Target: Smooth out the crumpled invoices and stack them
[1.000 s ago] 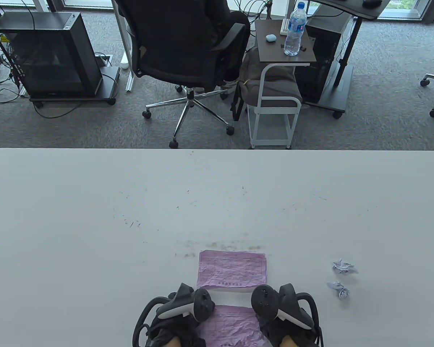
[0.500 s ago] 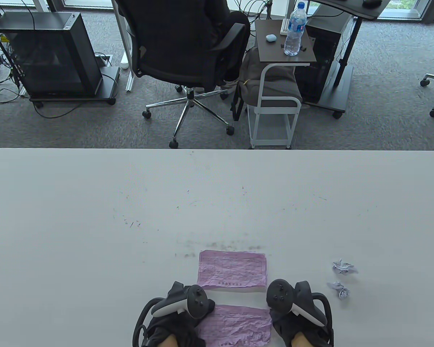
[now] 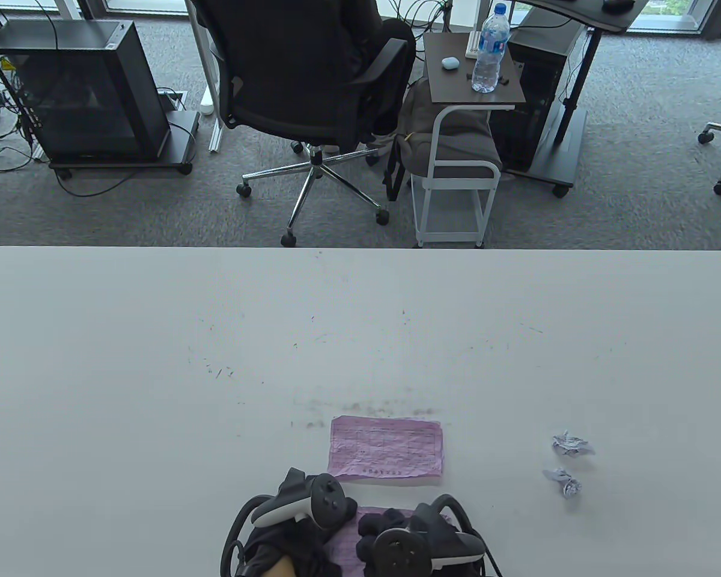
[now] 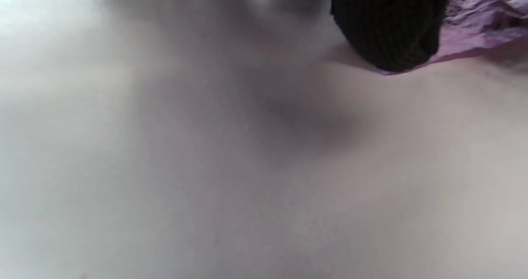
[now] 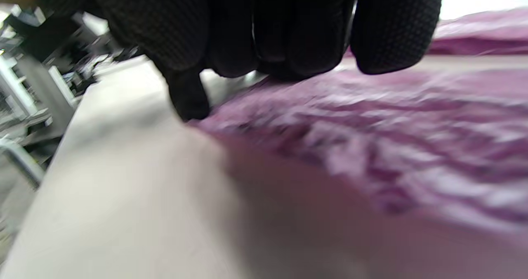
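A wrinkled pink invoice (image 3: 344, 544) lies at the table's near edge, mostly covered by my hands. My left hand (image 3: 312, 523) rests on its left edge; in the left wrist view one gloved fingertip (image 4: 387, 23) presses the pink paper (image 4: 482, 27) onto the table. My right hand (image 3: 384, 529) lies across the sheet's middle, and its fingers (image 5: 297, 27) touch the creased paper (image 5: 371, 138). A flattened pink invoice (image 3: 386, 448) lies just beyond. Two crumpled paper balls (image 3: 571, 445) (image 3: 563, 482) sit to the right.
The white table (image 3: 156, 360) stretches far to the left, right and back. Behind its far edge stand an office chair (image 3: 312, 90) with a person seated, a small side table (image 3: 471, 78) with a water bottle, and a computer case (image 3: 84, 90).
My right hand has swung left from the sheet's right edge onto its middle and now covers most of it. The left hand has stayed at the left edge.
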The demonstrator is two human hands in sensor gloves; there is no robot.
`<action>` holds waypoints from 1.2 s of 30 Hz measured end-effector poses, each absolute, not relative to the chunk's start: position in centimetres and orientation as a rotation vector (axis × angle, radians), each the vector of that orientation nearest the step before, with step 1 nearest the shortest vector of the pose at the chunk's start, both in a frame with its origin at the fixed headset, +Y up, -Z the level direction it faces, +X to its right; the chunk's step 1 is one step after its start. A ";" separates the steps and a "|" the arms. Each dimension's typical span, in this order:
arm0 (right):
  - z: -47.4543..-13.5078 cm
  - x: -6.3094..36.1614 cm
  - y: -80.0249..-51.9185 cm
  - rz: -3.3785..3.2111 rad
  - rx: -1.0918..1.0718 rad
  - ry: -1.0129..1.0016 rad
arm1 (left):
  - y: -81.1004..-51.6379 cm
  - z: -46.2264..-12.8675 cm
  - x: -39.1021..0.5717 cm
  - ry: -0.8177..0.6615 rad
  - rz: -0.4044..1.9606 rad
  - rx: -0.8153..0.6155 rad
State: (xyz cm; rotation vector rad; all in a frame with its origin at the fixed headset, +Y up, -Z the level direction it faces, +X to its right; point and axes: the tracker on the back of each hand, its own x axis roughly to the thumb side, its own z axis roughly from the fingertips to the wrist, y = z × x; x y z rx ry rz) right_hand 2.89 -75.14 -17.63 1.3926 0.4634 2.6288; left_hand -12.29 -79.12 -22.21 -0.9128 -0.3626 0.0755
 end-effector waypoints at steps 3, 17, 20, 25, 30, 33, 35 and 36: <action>-17.1 1.8 -76.5 2.661 1.449 0.672 | -79.1 -22.2 -12.3 -0.362 0.073 -0.915; -19.6 5.2 -76.3 2.746 0.911 0.995 | -79.0 -22.1 -12.1 -0.343 0.071 -0.924; -20.0 6.3 -76.5 2.756 0.766 1.066 | -79.0 -22.1 -12.1 -0.345 0.068 -0.923; -20.6 7.9 -76.8 2.745 0.608 1.135 | -79.1 -22.1 -12.1 -0.347 0.073 -0.921; -20.9 8.9 -77.1 2.757 0.522 1.197 | -79.1 -22.1 -12.1 -0.349 0.077 -0.926; -20.9 9.2 -76.9 2.770 0.525 1.202 | -79.1 -22.1 -12.2 -0.350 0.084 -0.925; -21.0 9.8 -76.1 2.804 0.518 1.121 | -79.2 -22.1 -12.2 -0.352 0.088 -0.923; -21.2 10.2 -75.3 2.829 0.544 0.940 | -79.2 -22.1 -12.2 -0.352 0.089 -0.924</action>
